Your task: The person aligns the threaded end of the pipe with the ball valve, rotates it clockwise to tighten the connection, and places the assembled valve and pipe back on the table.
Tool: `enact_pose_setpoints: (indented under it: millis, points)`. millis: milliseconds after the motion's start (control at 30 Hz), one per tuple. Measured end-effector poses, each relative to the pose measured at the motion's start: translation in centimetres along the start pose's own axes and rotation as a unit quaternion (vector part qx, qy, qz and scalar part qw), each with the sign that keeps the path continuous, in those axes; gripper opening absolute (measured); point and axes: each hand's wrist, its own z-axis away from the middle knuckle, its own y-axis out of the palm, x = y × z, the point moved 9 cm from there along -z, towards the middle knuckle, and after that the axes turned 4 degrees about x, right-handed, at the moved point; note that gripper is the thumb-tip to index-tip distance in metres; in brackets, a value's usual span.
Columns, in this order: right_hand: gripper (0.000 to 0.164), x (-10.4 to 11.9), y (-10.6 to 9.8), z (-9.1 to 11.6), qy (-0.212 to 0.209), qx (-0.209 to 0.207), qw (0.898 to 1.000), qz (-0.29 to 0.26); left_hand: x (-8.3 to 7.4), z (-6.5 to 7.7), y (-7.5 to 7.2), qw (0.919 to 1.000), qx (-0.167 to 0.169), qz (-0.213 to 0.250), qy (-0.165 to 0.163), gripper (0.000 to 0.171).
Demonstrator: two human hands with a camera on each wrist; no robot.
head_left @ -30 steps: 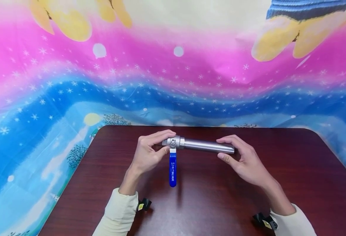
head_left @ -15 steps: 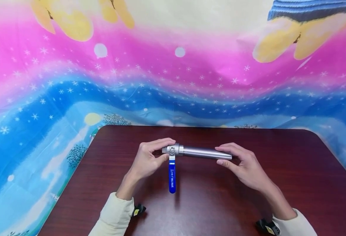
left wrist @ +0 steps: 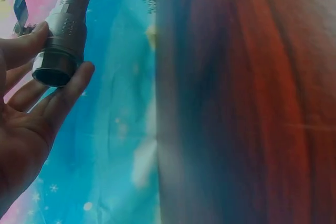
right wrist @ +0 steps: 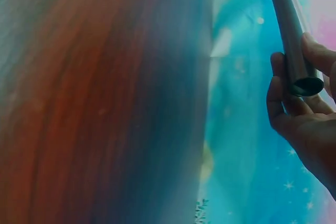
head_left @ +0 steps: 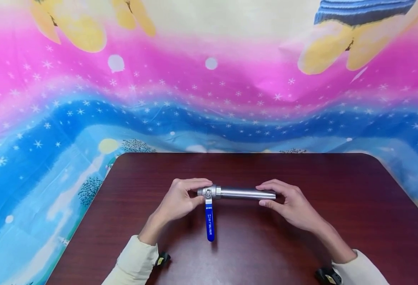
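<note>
Both hands hold a ball valve (head_left: 209,192) joined to a straight steel pipe (head_left: 239,193), which runs level from left to right in the head view. The left hand (head_left: 180,200) pinches the valve body, thumb on the near side and fingers along the far side. From the valve a blue lever handle (head_left: 210,223) points toward the person. At the other end, the right hand (head_left: 289,202) grips the pipe between thumb and fingers. The left wrist view shows the valve's open threaded end (left wrist: 55,69); in the right wrist view the pipe's hollow end (right wrist: 307,86) faces the camera.
A dark reddish-brown wooden table (head_left: 248,249) lies beneath the hands. Behind it hangs a printed cloth backdrop (head_left: 209,99) in pink and blue. Black wrist devices (head_left: 163,259) sit at the light sleeves (head_left: 135,257).
Both hands have brought the valve and pipe lower in the head view, nearer the person. The pipe, slanted down to the right before, now lies almost level. Both grips stay the same.
</note>
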Motion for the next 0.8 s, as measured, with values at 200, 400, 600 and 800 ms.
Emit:
enact_pose_setpoints:
  millis: [200,400,600,800]
  points:
    - [0.039,-1.2,1.2,0.2,0.02,0.033,0.999,0.016,1.1,0.1,1.2,0.9987,0.044,-0.013,-0.022,0.037]
    - [0.041,-1.8,2.4,0.2,0.028,0.067,0.996,0.043,1.5,0.2,2.2,0.9942,0.086,-0.063,-0.016,0.042]
    - [0.039,-2.1,3.3,0.2,0.033,0.094,0.994,0.037,1.5,0.3,2.9,0.9879,0.125,-0.091,-0.013,0.042]
    - [0.038,-2.2,3.8,-0.1,0.033,0.109,0.993,0.034,1.6,0.2,3.4,0.9816,0.142,-0.127,-0.01,0.038]
